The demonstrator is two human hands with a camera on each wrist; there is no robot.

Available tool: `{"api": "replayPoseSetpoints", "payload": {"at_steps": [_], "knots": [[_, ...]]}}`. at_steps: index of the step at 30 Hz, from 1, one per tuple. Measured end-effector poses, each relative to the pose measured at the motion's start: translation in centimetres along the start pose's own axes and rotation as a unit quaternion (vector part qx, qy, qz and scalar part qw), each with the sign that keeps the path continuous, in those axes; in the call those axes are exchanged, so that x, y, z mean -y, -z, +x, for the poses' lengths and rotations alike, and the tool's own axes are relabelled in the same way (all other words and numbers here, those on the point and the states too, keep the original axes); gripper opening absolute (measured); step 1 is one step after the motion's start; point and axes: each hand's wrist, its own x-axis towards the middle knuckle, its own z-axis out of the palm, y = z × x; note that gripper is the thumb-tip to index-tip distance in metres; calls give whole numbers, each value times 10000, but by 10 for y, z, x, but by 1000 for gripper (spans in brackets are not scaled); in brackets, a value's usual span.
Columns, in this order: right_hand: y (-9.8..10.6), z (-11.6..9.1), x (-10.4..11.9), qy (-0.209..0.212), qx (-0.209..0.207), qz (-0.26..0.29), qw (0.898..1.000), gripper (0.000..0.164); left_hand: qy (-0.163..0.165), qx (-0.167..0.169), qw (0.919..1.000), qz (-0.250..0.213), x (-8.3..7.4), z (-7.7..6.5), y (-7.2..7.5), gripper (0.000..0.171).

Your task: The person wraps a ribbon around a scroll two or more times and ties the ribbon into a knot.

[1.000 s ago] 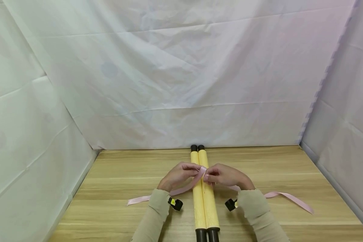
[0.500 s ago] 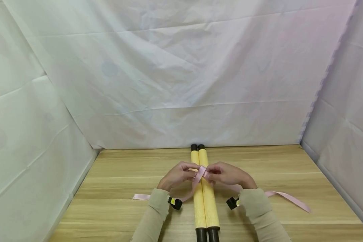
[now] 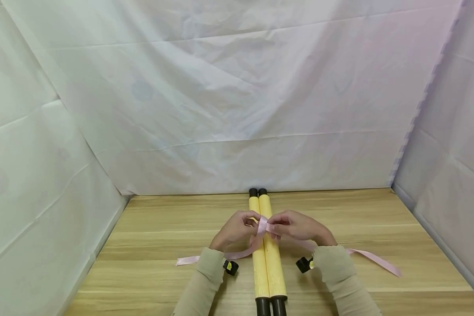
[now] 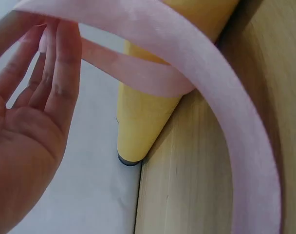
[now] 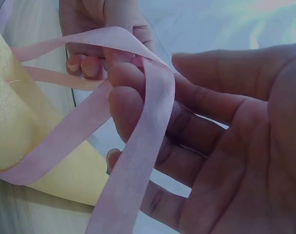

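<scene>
Two yellow rods (image 3: 275, 272) with dark end caps lie side by side on the wooden table, pointing away from me. A pink satin ribbon (image 3: 262, 225) passes round them and crosses above them in a loop. My left hand (image 3: 235, 229) pinches the ribbon at the left of the crossing; in the left wrist view the band (image 4: 221, 87) arcs from its fingertips. My right hand (image 3: 297, 226) pinches the ribbon from the right, and in the right wrist view the ribbon (image 5: 155, 112) runs over its curled fingers. Each hand partly hides the crossing.
The ribbon's tails lie on the table (image 3: 150, 228) on either side, passing by the forearms. A black wrist camera (image 3: 231, 267) sits on each wrist. White cloth (image 3: 237, 109) hangs behind, with more cloth at both sides; the far rod caps reach it.
Both ribbon tails have drawn inward a little. The ribbon at the crossing has shifted into a more upright loop between the fingertips. Both hands stay nearly in place above the rods.
</scene>
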Motion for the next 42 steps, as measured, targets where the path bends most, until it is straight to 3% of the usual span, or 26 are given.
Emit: {"api": "replayPoseSetpoints", "payload": {"at_steps": [3,6,10,14,17,21,27,34,42], "knots": [[0,0,-1,-224,-307,-54,9993,24,-76,-191,9996,217,-12,-2,-2,17],[-1,1,0,-493,-799,-312,9951,21,-229,-161,9994,200,-21,-3,-2,14],[-3,3,-2,-806,-1299,-721,9856,13,-437,1,9990,21,-14,-1,-2,15],[-6,7,-4,-1008,-1418,-481,9836,11,-450,108,9987,-203,-2,3,-1,16],[-9,10,-5,-932,-1408,-273,9853,18,-420,136,9986,-306,2,4,0,15],[-13,12,-7,-698,-1464,-583,9850,25,-422,159,9985,-295,4,5,0,15],[-18,15,-1,-600,-1685,-907,9797,20,-247,16,9997,-78,5,4,1,10],[-25,13,-12,-514,-1839,-877,9777,15,-119,-20,9999,-109,-21,-5,-2,6],[-27,15,-14,-208,-2171,-1371,9663,17,-194,41,9995,-239,-21,-4,-1,11]]}}
